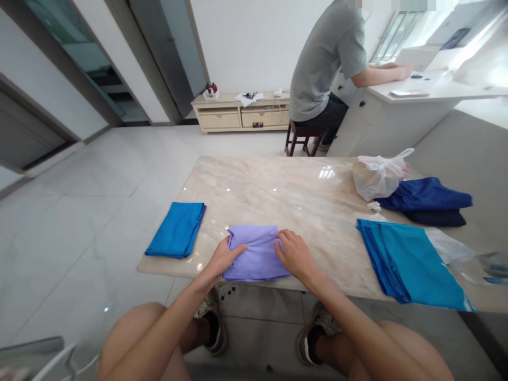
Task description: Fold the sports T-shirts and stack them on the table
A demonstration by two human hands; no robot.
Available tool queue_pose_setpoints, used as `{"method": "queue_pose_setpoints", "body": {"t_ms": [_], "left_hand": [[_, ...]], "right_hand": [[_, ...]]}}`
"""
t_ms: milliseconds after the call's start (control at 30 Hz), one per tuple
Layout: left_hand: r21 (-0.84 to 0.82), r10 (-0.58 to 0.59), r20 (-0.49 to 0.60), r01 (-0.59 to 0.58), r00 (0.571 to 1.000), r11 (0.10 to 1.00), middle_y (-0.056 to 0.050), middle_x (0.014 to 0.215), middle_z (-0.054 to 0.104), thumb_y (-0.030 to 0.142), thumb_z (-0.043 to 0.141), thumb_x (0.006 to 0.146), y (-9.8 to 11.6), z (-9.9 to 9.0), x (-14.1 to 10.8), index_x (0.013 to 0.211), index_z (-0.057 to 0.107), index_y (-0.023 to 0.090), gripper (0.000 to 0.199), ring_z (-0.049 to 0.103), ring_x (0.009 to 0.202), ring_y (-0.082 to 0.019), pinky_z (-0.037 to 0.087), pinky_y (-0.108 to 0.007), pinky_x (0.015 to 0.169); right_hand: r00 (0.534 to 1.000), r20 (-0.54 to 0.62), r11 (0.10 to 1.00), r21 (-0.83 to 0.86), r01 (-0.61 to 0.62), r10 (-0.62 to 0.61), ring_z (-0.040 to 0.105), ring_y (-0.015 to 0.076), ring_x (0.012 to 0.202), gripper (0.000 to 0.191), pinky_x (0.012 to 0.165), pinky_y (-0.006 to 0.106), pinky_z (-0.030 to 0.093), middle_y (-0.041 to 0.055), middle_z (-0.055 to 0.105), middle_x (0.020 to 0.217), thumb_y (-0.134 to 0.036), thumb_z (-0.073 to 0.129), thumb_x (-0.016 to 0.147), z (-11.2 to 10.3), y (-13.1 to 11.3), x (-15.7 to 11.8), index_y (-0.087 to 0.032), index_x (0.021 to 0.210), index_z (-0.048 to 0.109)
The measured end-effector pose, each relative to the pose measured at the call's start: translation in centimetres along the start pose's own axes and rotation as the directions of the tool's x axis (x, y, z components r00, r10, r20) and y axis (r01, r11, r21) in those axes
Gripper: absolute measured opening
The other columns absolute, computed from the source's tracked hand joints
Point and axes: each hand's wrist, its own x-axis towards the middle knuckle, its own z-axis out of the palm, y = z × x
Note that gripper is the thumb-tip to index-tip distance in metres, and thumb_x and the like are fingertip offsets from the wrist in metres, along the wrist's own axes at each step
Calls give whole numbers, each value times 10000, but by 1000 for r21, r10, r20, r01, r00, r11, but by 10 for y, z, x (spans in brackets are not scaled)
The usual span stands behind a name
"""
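A folded light purple cloth (256,259) lies near the front edge of the table, between my two hands. My left hand (226,256) holds its left edge, thumb on top and the other fingers mostly hidden at the side. At the right edge, my right hand (294,251) grips the cloth with bent fingers. Some soft creases run across the cloth's top layer. To the left sits a neat folded stack of blue cloth (177,230), with a strip of purple showing along its right side. Farther right, a larger pile of blue and teal cloths (416,262) reaches the front edge.
The marble-patterned table (254,185) carries a tied white plastic bag (379,177) and dark blue fabric (428,196) at the back right. A clear container (492,267) stands at the far right. Beyond, a person in grey (327,63) sits on a stool at a white counter (432,87).
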Motion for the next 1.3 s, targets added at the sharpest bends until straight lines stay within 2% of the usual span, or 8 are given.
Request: {"method": "queue_pose_setpoints", "body": {"t_ms": [267, 400, 533, 733, 867, 967, 1167, 1300], "left_hand": [[-355, -142, -387, -6, 911, 935, -126, 1337, 840, 275, 962, 833, -3, -108, -140, 1224, 786, 188, 438, 822, 1200, -284, 672, -380, 1064], [-464, -209, -497, -55, 842, 884, -125, 1238, 865, 194, 914, 852, 0, -148, -170, 1184, 803, 162, 352, 840, 1118, -256, 686, -347, 1002], [-532, -143, -529, -195, 837, 824, -112, 1172, 873, 138, 867, 864, 22, -176, -145, 1134, 811, 147, 276, 845, 1033, -227, 694, -312, 935], [-661, 16, -524, -418, 852, 623, -71, 1164, 869, 100, 815, 897, 54, -202, -50, 1184, 796, 148, 292, 839, 1041, -189, 674, -302, 1018], [-708, -181, -501, -281, 846, 648, -44, 1043, 854, 51, 846, 862, 18, -196, 6, 1169, 759, 165, 339, 817, 868, -153, 698, -291, 887], [-719, -318, -463, -141, 827, 681, -41, 932, 822, -31, 809, 849, -20, -189, 29, 1127, 737, 143, 336, 755, 710, -130, 687, -286, 759], [-626, -261, -447, -91, 856, 774, -93, 1163, 847, 46, 826, 876, -47, -205, 27, 1192, 754, 165, 345, 784, 838, -164, 665, -288, 755], [-173, -175, -428, 110, 887, 979, -158, 1188, 845, 251, 756, 995, -58, -204, -39, 1334, 711, 160, 354, 821, 960, -267, 667, -407, 876]], "right_hand": [[992, 10, 990, -57, 129, -129, 654, 357, 1374, 360, 1108, 501, 570, 220, 665, 1548, -260, 503, 1116, 32, -29, 18, -143, 1391, 703], [988, 14, 982, -107, 157, -156, 587, 389, 1483, 441, 1171, 530, 535, 248, 573, 1679, -322, 461, 1126, 59, -34, 19, -112, 1444, 684], [992, 12, 981, -145, 128, -127, 535, 416, 1549, 537, 1241, 576, 481, 246, 562, 1703, -368, 411, 1138, 85, -31, 17, -83, 1526, 648], [987, -64, 977, -170, 132, -144, 487, 429, 1587, 605, 1261, 612, 442, 253, 550, 1712, -415, 322, 1173, 102, -34, 18, -74, 1568, 627], [983, -112, 980, -157, 126, -144, 468, 407, 1601, 567, 1272, 635, 411, 239, 556, 1708, -398, 347, 1165, 103, -37, 23, -118, 1575, 620], [980, -131, 981, -137, 134, -152, 478, 386, 1592, 533, 1278, 617, 397, 229, 565, 1696, -384, 383, 1152, 101, -39, 26, -138, 1563, 616], [977, -151, 986, -89, 141, -153, 494, 392, 1555, 513, 1251, 599, 402, 233, 572, 1670, -372, 442, 1124, 95, -42, 28, -147, 1555, 603], [974, -169, 987, -66, 144, -153, 513, 397, 1522, 518, 1235, 603, 406, 220, 587, 1650, -376, 461, 1105, 95, -40, 28, -177, 1562, 600]]}}
